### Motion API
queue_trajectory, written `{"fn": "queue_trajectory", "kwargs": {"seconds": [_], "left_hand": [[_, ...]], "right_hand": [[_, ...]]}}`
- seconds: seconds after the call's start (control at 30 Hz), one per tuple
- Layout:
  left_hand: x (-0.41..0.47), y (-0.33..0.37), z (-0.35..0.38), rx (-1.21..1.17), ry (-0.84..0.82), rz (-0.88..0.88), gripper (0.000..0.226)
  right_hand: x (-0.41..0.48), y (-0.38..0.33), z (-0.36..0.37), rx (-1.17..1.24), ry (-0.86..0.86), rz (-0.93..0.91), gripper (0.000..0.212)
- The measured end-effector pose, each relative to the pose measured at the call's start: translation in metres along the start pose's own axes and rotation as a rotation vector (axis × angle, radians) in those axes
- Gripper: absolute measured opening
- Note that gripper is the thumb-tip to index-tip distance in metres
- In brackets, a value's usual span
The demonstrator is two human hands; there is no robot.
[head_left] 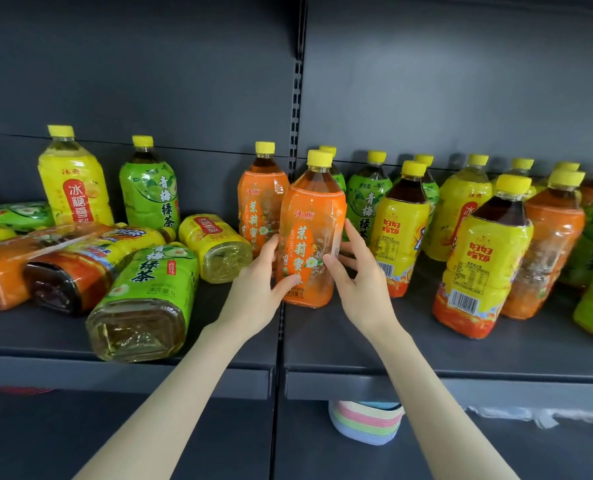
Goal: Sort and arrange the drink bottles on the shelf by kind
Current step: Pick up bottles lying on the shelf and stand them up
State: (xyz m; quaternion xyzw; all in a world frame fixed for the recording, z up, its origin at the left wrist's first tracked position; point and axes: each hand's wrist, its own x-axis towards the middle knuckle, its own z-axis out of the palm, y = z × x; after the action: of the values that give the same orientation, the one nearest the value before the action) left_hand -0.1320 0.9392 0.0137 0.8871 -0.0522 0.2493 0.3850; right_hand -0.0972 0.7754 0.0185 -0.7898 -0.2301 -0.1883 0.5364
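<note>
The left hand (253, 289) and right hand (361, 282) clasp the lower half of an orange bottle (312, 230), fingers curled round its sides, thumbs on the label; it is upright at the shelf (496, 355) seam. Just behind, to its left, stands a second orange bottle (258, 206); farther left a green bottle (149, 292) lies toppled among others; a yellow-labelled bottle (482, 271) stands to the right.
</note>
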Motion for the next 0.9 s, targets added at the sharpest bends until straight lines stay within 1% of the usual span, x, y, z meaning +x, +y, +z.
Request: {"fn": "queue_trajectory", "kwargs": {"seconds": [0.1, 0.2, 0.3, 0.5, 0.57, 0.73, 0.8, 0.9], "left_hand": [[-0.005, 0.005, -0.004, 0.119, 0.038, -0.013, 0.065], [-0.012, 0.011, -0.011, 0.147, 0.089, 0.014, 0.045], [-0.023, 0.015, -0.023, 0.147, 0.155, 0.035, 0.027], [-0.039, 0.024, -0.069, 0.206, 0.292, 0.121, 0.016], [-0.036, 0.022, -0.089, 0.214, 0.322, 0.124, 0.015], [-0.012, -0.008, -0.132, 0.242, 0.304, 0.062, 0.012], [0.004, -0.027, -0.145, 0.242, 0.262, 0.027, 0.012], [0.032, -0.057, -0.159, 0.225, 0.165, -0.013, 0.014]], "right_hand": [[-0.009, -0.004, -0.003, -0.078, 0.052, -0.01, 0.052], [-0.018, -0.009, -0.005, -0.127, 0.093, -0.033, 0.034], [-0.026, -0.017, -0.004, -0.161, 0.091, -0.074, 0.019], [-0.026, -0.04, 0.018, -0.122, 0.026, -0.132, 0.012], [-0.022, -0.049, 0.03, -0.117, -0.005, -0.154, 0.012], [-0.004, -0.066, 0.067, -0.147, -0.04, -0.217, 0.011], [0.006, -0.07, 0.085, -0.14, -0.07, -0.209, 0.012], [0.024, -0.075, 0.112, -0.175, -0.06, -0.174, 0.013]]}}
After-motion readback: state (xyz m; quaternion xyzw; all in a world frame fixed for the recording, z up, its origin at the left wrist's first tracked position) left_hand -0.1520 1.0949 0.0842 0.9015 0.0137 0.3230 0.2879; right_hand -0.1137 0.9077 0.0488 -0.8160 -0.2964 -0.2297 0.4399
